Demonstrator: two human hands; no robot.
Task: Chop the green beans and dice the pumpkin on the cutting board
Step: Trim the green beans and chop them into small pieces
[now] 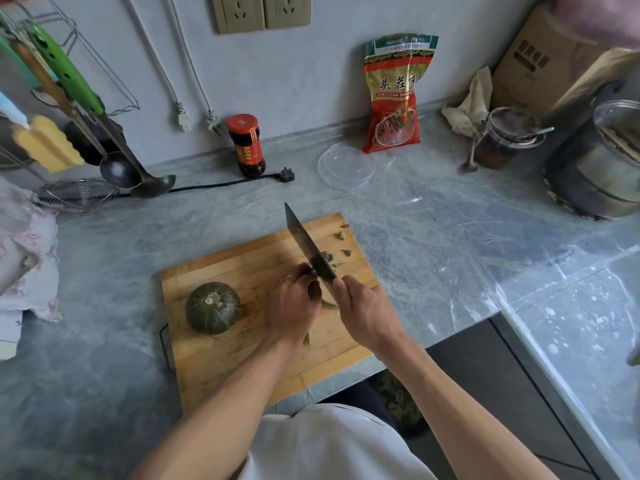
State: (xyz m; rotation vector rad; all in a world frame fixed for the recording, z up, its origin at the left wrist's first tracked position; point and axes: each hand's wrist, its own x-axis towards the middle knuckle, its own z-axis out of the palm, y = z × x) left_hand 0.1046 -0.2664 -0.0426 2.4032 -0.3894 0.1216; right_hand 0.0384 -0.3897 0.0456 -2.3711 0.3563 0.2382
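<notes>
A wooden cutting board [221, 362] lies on the grey counter. A small dark green pumpkin [212, 307] sits whole on the board's left side. My left hand [294, 306] has curled fingers pressing down on a bunch of green beans [329, 303], mostly hidden under it. My right hand [363, 313] grips the handle of a cleaver [310, 249], whose blade stands across the beans right beside my left fingertips. A few cut bean pieces [341, 235] lie on the board's far right corner.
A dark sauce jar [246, 145] and a black plug with its cord [286, 174] lie behind the board. A clear plastic lid [346, 165], a red food bag [394, 95], an open jar with a spoon [504, 140] and a metal pot [599, 168] stand at the right. Ladles [119, 171] hang at the left.
</notes>
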